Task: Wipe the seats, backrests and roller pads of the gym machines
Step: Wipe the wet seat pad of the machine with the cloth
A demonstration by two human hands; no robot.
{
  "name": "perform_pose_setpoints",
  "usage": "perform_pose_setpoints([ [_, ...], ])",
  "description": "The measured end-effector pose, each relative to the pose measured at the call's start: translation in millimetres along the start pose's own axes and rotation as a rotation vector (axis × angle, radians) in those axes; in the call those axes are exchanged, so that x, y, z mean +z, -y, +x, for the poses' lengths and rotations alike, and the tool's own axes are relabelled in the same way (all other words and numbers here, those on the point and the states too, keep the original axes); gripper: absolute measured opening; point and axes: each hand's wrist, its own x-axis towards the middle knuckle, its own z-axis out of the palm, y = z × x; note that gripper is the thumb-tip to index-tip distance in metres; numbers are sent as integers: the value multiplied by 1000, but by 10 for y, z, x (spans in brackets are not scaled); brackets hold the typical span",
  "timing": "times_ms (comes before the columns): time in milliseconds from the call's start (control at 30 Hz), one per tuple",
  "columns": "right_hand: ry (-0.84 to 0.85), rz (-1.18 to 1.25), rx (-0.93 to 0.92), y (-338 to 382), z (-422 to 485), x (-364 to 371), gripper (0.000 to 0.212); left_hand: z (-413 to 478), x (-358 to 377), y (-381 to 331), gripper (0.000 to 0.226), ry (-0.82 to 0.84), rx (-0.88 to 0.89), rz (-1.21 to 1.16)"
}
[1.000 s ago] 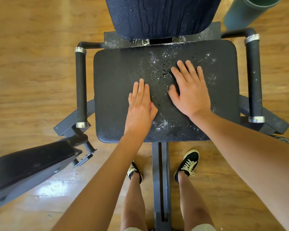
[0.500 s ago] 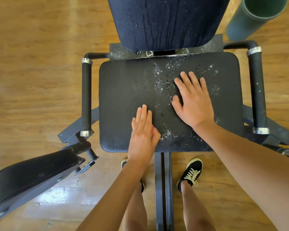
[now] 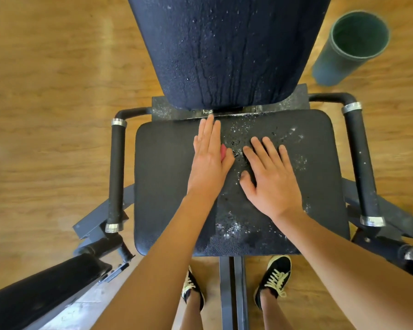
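Stood on a glossy honey-brown wooden plank floor (image 3: 45,91), before a black textured padded seat (image 3: 165,186) flecked with droplets on its right half. Pressed the left hand (image 3: 209,160) flat on the seat's middle, fingers straight and together, tips near the rear edge, over a small pink cloth (image 3: 223,152) showing beside the thumb. Had the right hand (image 3: 272,177) flat just beside it, fingers spread and straight, grasping nothing. Faced a dark upright padded backrest (image 3: 224,55) streaked with wet runs.

Left grip (image 3: 209,160) lies flat on the seat (image 3: 162,186), fingers straight, over a pink cloth (image 3: 223,152); right grip (image 3: 272,179) rests flat beside it, mid-seat, fingers spread.
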Motion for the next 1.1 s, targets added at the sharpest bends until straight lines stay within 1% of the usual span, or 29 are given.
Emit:
perform_pose_setpoints([
  [67,4,1,1,-4,2,2,55,61,-3,2,65,39,8,-40],
  [133,8,2,4,0,5,1,56,71,-59,0,72,78,-18,-77],
  [200,7,8,4,8,4,-9,56,38,-156,11,79,91,-4,-51],
  [233,7,13,4,12,3,-16,55,14,-215,28,79,83,11,-13],
  [300,14,19,8,11,3,-23,55,-40,-344,96,75,54,3,54],
  [467,53,41,14,3,4,-14,55,-150,-645,390,64,10,-118,189],
  [567,83,57,12,-14,12,-18,55,-166,-749,574,60,26,-162,321],
  [633,95,86,28,-21,17,-37,54,-171,-763,652,58,73,-192,379],
  [700,50,150,63,33,47,-104,53,-189,-729,686,57,106,-207,412],
  [800,-93,280,72,250,173,-249,48,-233,-634,691,56,93,-211,482],
  [833,-103,309,69,366,240,-282,49,-243,-610,697,57,85,-213,502],
  [900,-22,315,86,610,390,-276,58,-248,-586,716,57,69,-214,517],
  [967,56,254,103,808,505,-177,62,-251,-586,727,59,55,-213,508],
  [1033,53,220,103,905,588,-52,51,-250,-584,732,60,39,-213,501],
  [1100,-2,268,121,890,647,1,35,-257,-567,730,59,28,-212,502],
])
